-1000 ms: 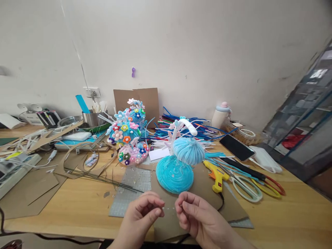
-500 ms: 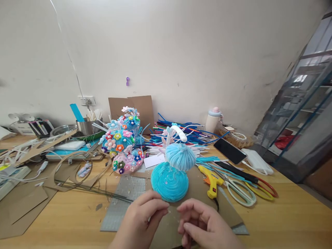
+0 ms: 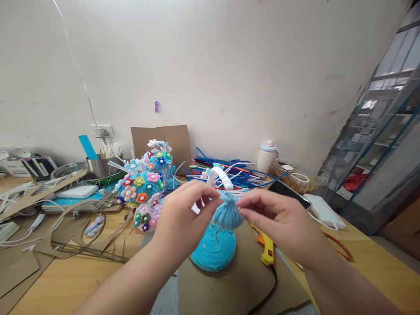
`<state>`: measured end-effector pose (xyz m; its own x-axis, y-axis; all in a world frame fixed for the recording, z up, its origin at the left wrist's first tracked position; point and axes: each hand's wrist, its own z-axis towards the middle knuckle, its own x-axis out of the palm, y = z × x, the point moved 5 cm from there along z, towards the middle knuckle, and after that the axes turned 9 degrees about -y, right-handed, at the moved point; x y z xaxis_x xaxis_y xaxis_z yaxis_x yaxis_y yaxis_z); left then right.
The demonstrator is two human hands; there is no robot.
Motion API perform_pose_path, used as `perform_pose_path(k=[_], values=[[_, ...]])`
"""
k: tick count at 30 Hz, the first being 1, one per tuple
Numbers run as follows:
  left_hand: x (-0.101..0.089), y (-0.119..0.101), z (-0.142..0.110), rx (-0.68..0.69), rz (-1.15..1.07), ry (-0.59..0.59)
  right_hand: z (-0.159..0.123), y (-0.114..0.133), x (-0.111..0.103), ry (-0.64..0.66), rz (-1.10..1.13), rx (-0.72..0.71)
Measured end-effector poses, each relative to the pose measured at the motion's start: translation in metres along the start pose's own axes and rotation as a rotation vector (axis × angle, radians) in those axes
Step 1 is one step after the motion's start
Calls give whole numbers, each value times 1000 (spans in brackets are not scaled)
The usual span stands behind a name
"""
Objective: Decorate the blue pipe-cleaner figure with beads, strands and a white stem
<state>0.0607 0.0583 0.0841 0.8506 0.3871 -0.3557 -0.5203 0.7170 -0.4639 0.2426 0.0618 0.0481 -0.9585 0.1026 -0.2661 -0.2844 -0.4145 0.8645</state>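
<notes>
A light-blue piece of fuzzy pipe cleaners, gathered at its top and flaring below like a skirt, stands above a turquoise coiled round base. My left hand pinches at the left side of the gathered top, thumb against index finger. From the other side my right hand closes thumb and fingers at the same spot. Whether a smaller bit lies between the fingertips I cannot make out. Just behind rises a white curved fuzzy stem with pale blue petals.
A flower-covered pipe-cleaner piece stands to the left. Loose pipe cleaners are heaped behind. A yellow glue gun lies right of the base, its cord on cardboard. A bottle and phone are farther right.
Both hands have risen and moved forward from the table's front to the light-blue piece's top. Its upper part now looks narrower. The view has shifted slightly.
</notes>
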Motion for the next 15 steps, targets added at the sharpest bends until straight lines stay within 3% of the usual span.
perform_pose_path(k=[5,10,15], values=[[21,30,21,-181,-107,5,32,-6,-2,-38,44,36],[33,48,21,-285,-172,23,33,-15,-2,-81,108,67],[35,51,20,-322,-191,41,31,-22,-2,-92,95,53]])
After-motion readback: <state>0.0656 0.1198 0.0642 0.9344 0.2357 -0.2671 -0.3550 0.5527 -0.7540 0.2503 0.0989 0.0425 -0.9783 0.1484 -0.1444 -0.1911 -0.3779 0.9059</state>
